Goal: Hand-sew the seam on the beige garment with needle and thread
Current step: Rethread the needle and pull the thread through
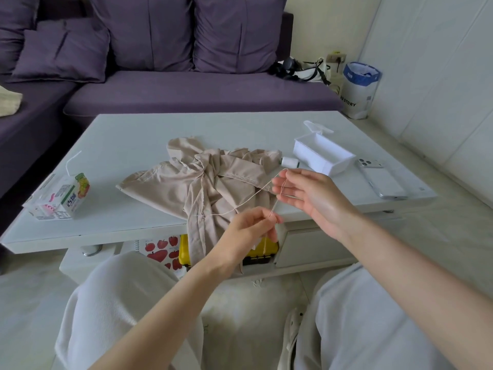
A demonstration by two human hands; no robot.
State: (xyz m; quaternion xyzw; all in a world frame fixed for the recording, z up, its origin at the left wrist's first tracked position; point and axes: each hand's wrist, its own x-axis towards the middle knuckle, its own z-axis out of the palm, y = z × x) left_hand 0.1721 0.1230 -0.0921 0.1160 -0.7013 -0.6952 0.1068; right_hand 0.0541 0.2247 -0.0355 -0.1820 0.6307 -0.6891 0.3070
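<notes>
Left hand (250, 231) pinches the thread (253, 194) between thumb and fingertips. Right hand (309, 193): fingers nearly straight and apart, thread looped over a fingertip. Can't make out a needle. Thread runs down to the beige garment (186, 182), which is crumpled with stitched hems showing. It lies on a white table (120, 145), one part hanging over the near edge. Thread spool (289, 162) sits just beside it. Purple sofa (186, 89) behind.

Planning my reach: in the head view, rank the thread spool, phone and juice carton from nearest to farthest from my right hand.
1. Thread spool, just beyond the right hand.
2. Phone, farther right.
3. Juice carton, far left.
</notes>
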